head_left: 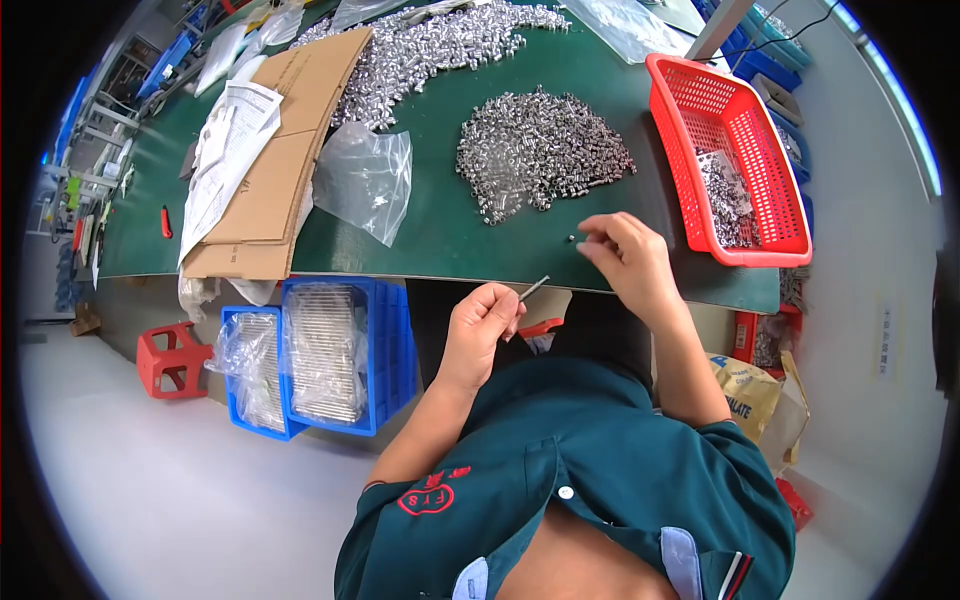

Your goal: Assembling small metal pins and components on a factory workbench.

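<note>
My left hand (484,330) is closed around a thin metal rod (535,288), which sticks out past the thumb and forefinger over the table's front edge. My right hand (630,258) hovers above the front of the green table, fingers bent and thumb apart from them. Just left of its fingertips is a small shiny metal piece (571,238), seemingly apart from the fingers. Beyond that hand lies a heap of small metal sleeve-like parts (540,150).
A red plastic basket (690,150) holding metal parts stands at the right. A larger pile of shiny parts (420,60) lies at the back. Left are a clear bag (370,180), cardboard (270,200), papers (235,140) and a red cutter (166,222). Blue crates (395,340) stand below the edge.
</note>
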Action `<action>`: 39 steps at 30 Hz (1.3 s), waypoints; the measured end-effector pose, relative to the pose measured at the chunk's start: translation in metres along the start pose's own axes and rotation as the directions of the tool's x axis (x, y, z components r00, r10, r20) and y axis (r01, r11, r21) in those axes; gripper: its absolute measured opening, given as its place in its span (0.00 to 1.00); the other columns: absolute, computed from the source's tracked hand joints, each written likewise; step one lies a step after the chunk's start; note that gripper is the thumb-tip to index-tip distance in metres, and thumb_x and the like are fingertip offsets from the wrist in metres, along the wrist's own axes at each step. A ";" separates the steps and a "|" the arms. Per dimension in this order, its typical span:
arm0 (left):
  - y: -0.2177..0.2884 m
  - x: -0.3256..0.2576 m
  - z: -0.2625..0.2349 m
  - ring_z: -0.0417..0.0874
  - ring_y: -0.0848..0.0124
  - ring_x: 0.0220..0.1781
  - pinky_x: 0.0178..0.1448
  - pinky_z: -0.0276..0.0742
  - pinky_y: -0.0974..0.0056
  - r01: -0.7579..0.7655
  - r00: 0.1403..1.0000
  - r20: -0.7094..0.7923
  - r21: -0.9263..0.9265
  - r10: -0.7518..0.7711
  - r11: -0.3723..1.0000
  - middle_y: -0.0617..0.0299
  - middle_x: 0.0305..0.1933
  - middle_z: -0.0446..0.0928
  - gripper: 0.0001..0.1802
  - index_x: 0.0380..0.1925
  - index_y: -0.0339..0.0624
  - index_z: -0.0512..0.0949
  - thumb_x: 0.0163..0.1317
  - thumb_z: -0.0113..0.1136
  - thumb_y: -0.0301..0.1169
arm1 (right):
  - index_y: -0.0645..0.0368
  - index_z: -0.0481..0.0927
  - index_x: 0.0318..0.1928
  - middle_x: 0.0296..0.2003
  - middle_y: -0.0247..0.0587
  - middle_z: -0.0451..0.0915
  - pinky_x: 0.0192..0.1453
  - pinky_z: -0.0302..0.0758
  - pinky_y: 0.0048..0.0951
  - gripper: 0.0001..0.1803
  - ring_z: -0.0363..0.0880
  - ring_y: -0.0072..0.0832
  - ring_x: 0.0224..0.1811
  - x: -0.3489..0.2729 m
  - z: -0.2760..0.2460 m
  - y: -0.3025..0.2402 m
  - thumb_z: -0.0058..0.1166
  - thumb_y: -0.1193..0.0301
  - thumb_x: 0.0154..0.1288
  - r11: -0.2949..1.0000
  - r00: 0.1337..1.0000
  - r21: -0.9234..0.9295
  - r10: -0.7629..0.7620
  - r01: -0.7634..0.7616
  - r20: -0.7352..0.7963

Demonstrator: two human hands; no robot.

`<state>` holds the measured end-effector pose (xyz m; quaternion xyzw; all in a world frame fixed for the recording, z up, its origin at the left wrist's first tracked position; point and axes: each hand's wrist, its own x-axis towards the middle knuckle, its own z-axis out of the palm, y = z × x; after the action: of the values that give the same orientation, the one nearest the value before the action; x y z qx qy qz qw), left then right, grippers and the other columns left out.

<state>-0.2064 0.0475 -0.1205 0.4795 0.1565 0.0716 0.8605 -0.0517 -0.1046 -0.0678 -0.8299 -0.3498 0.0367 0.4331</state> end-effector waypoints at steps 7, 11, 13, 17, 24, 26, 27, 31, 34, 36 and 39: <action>0.001 0.004 0.000 0.66 0.80 0.22 0.28 0.61 0.73 -0.009 0.999 -0.033 -0.018 0.009 1.000 0.67 0.20 0.68 0.10 0.28 0.37 0.73 0.66 0.52 0.31 | 0.58 0.79 0.35 0.29 0.41 0.76 0.35 0.76 0.33 0.09 0.77 0.40 0.31 0.005 0.023 0.019 0.60 0.75 0.50 0.936 0.976 -0.300 -0.210 0.183 -0.060; 0.001 0.003 -0.001 0.66 0.80 0.22 0.28 0.61 0.73 -0.003 0.999 -0.050 0.009 0.004 1.000 0.67 0.20 0.68 0.10 0.28 0.37 0.73 0.66 0.52 0.31 | 0.60 0.78 0.34 0.27 0.39 0.77 0.34 0.75 0.28 0.07 0.78 0.32 0.28 0.002 0.020 0.010 0.59 0.77 0.53 0.976 0.985 -0.151 -0.166 0.159 -0.036; 0.001 0.003 -0.001 0.66 0.80 0.22 0.28 0.61 0.73 -0.017 0.998 -0.055 0.056 0.020 0.998 0.68 0.20 0.68 0.09 0.28 0.38 0.73 0.66 0.52 0.31 | 0.63 0.77 0.35 0.29 0.35 0.78 0.34 0.75 0.21 0.04 0.78 0.21 0.31 -0.001 0.013 -0.002 0.56 0.80 0.57 0.869 0.952 0.409 0.193 -0.278 0.235; 0.000 0.003 0.003 0.66 0.81 0.22 0.29 0.62 0.74 -0.011 0.998 -0.059 0.096 0.017 0.995 0.68 0.21 0.69 0.09 0.28 0.38 0.74 0.65 0.53 0.31 | 0.64 0.77 0.36 0.29 0.31 0.78 0.35 0.75 0.18 0.06 0.76 0.16 0.31 -0.007 0.014 0.000 0.57 0.82 0.57 0.819 0.928 0.483 0.152 -0.311 0.340; -0.001 0.003 0.002 0.64 0.84 0.23 0.28 0.59 0.76 -0.030 0.999 -0.030 0.184 0.036 0.983 0.71 0.20 0.68 0.10 0.28 0.37 0.75 0.65 0.54 0.32 | 0.65 0.78 0.35 0.26 0.31 0.77 0.35 0.73 0.20 0.06 0.73 0.14 0.30 -0.010 0.011 -0.008 0.58 0.80 0.56 0.800 0.905 0.486 0.156 -0.351 0.396; 0.000 0.002 0.002 0.64 0.83 0.23 0.29 0.59 0.76 -0.036 0.999 -0.013 0.202 0.040 0.979 0.71 0.20 0.68 0.10 0.29 0.37 0.75 0.65 0.53 0.32 | 0.65 0.78 0.35 0.26 0.31 0.77 0.35 0.73 0.20 0.05 0.73 0.15 0.29 -0.010 0.010 -0.009 0.58 0.80 0.55 0.827 0.912 0.455 0.157 -0.330 0.378; 0.001 0.001 0.003 0.64 0.83 0.23 0.29 0.60 0.76 -0.031 0.999 -0.014 0.203 0.035 0.979 0.71 0.21 0.68 0.10 0.29 0.37 0.75 0.65 0.53 0.32 | 0.65 0.78 0.35 0.26 0.31 0.77 0.35 0.73 0.20 0.05 0.73 0.15 0.29 -0.010 0.010 -0.010 0.58 0.80 0.55 0.828 0.913 0.454 0.155 -0.329 0.377; 0.003 -0.001 0.002 0.65 0.83 0.24 0.30 0.61 0.76 -0.021 1.000 0.003 0.207 0.020 0.978 0.71 0.22 0.69 0.09 0.29 0.37 0.75 0.65 0.53 0.31 | 0.64 0.78 0.33 0.27 0.30 0.77 0.33 0.72 0.18 0.06 0.73 0.14 0.29 -0.009 0.004 -0.019 0.60 0.81 0.55 0.878 0.909 0.384 0.122 -0.286 0.398; 0.000 0.000 0.000 0.65 0.83 0.24 0.29 0.61 0.76 -0.012 1.000 0.011 0.138 0.010 0.990 0.71 0.22 0.69 0.09 0.29 0.37 0.75 0.65 0.53 0.31 | 0.64 0.77 0.32 0.26 0.33 0.77 0.33 0.72 0.21 0.06 0.75 0.18 0.28 -0.010 0.005 -0.024 0.61 0.80 0.52 0.949 0.951 0.294 0.021 -0.116 0.309; -0.002 0.002 -0.003 0.65 0.83 0.24 0.30 0.61 0.76 -0.006 1.000 0.020 0.102 0.004 0.995 0.71 0.23 0.69 0.09 0.29 0.37 0.75 0.65 0.53 0.31 | 0.64 0.77 0.30 0.25 0.39 0.77 0.32 0.72 0.26 0.08 0.77 0.29 0.27 -0.012 0.006 -0.029 0.62 0.78 0.50 0.972 0.971 0.232 -0.087 0.034 0.221; -0.001 -0.001 -0.005 0.66 0.83 0.25 0.31 0.62 0.76 -0.027 0.999 0.026 0.169 0.023 0.985 0.70 0.23 0.70 0.09 0.30 0.37 0.75 0.66 0.52 0.30 | 0.63 0.76 0.30 0.25 0.39 0.76 0.32 0.72 0.27 0.07 0.76 0.31 0.27 -0.008 -0.001 -0.026 0.62 0.78 0.50 0.980 0.930 0.191 -0.120 0.055 0.349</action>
<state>-0.2093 0.0510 -0.1234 0.5537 0.1455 0.0631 0.8175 -0.0715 -0.0999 -0.0499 -0.7508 -0.4550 0.1990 0.4355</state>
